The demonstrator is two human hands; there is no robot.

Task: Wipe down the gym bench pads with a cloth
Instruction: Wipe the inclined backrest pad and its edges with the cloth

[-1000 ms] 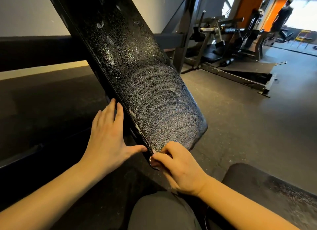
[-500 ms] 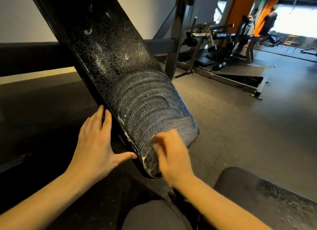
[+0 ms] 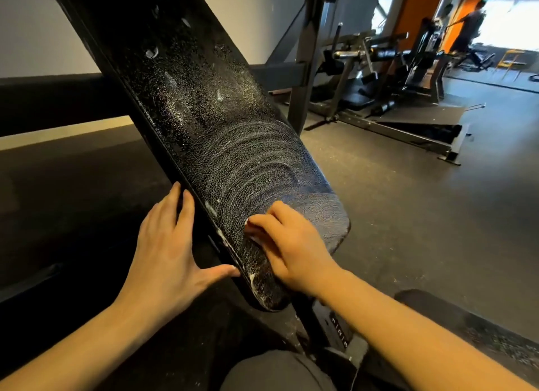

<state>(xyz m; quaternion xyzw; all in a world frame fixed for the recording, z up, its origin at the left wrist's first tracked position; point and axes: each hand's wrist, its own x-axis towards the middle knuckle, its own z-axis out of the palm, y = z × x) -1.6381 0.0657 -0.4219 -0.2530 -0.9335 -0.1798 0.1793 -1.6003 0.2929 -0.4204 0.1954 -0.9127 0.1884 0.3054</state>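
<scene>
A black inclined back pad (image 3: pixel 204 113) slants from the upper left down to the middle of the head view. Its upper part is speckled with foam; its lower part shows curved white wipe streaks. My right hand (image 3: pixel 288 245) lies on the pad's lower end with its fingers curled over a small white cloth (image 3: pixel 253 239), of which only a sliver shows under the fingertips. My left hand (image 3: pixel 169 245) rests flat against the pad's left edge, fingers straight, thumb touching the rim. The black seat pad (image 3: pixel 481 332) shows at the lower right.
The bench's adjustment bracket with numbers (image 3: pixel 339 331) sits under the pad's end. Grey rubber floor (image 3: pixel 408 215) lies to the right. Other gym machines (image 3: pixel 393 78) stand at the back right, and a person (image 3: pixel 469 32) stands far off by the bright doorway. My knee (image 3: pixel 277 373) is at the bottom.
My right hand has wiped from the pad's bottom left corner up and rightward onto the lower pad face. My left hand has stayed on the pad's left edge.
</scene>
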